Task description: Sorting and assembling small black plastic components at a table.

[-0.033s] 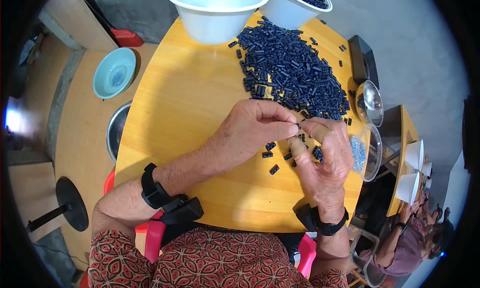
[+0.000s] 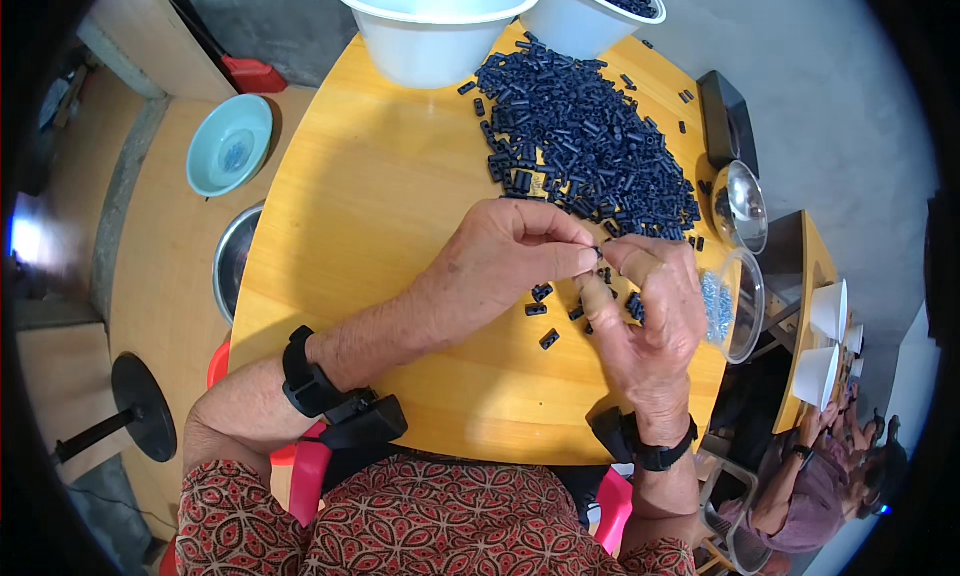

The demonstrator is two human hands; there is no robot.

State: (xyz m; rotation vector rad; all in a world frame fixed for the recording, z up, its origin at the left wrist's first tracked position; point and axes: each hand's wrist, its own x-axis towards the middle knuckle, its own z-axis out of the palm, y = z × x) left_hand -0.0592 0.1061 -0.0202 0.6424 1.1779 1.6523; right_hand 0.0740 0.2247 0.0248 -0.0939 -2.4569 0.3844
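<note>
Clockwise from between the left hand point(image 2: 500, 251) and the right hand point(image 2: 660, 306): walled off at twelve o'clock by a heap of dark pieces point(image 2: 590, 136), backed at twelve by a white tub point(image 2: 577, 26) and at eleven by a larger tub point(image 2: 425, 54). Hemmed in at half past one by a black tray point(image 2: 728, 126), at two by a shiny bowl point(image 2: 742, 211), past three by a clear bowl point(image 2: 746, 311). Strewn at seven with loose pieces point(image 2: 549, 339), passable below them. Barred at eight by the left forearm point(image 2: 365, 336). Widest at nine to ten, across bare counter point(image 2: 370, 186).
</note>
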